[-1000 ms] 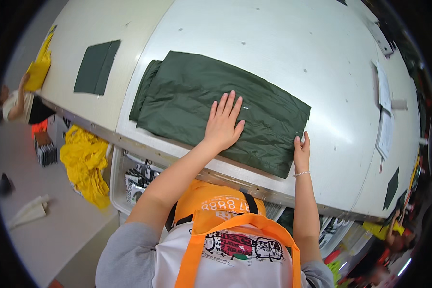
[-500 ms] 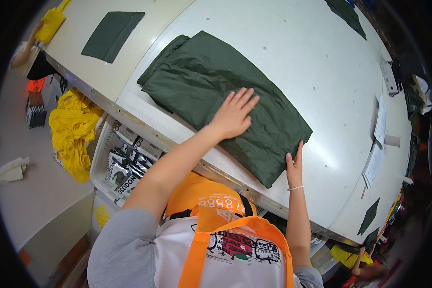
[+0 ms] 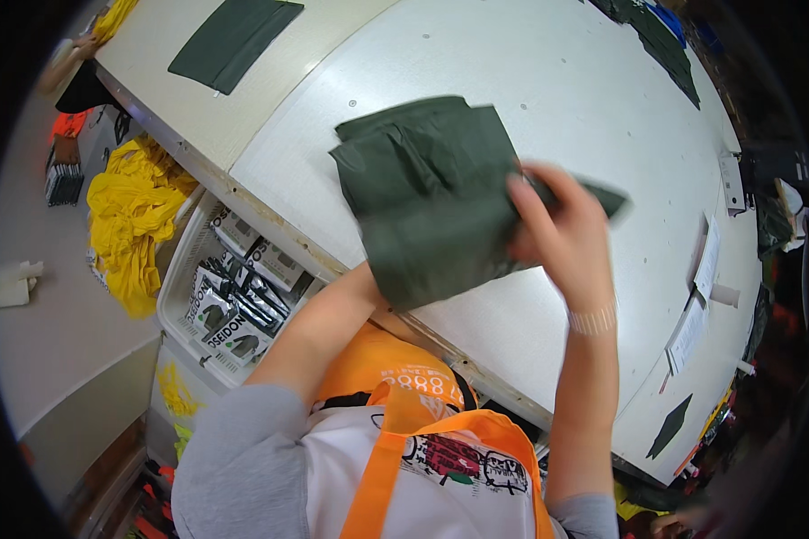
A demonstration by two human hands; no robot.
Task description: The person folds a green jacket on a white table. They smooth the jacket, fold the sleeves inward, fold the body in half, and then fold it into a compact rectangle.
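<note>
A dark green sheet of thin, shiny folded fabric [image 3: 440, 216] is partly lifted off the white table in front of me, its near part blurred by motion. My right hand [image 3: 562, 229] grips its right edge, thumb and fingers closed round the material. A corner of the fabric sticks out beyond those fingers to the right. From the left my forearm reaches to the fabric's near left edge. My left hand is hidden behind the cloth from the wrist on, so its fingers do not show.
A folded dark green piece [image 3: 236, 40] lies far left on the white table [image 3: 602, 135]. Below the table edge stands a white basket [image 3: 175, 305] of printed packets, beside a yellow fabric heap [image 3: 126, 234]. Papers [image 3: 692, 328] lie at right. Other people's hands show at the rim.
The fabric, spread flat before, is now raised and folded over to a smaller shape. My right hand has closed on its right edge; my left hand has gone from on top to behind it.
</note>
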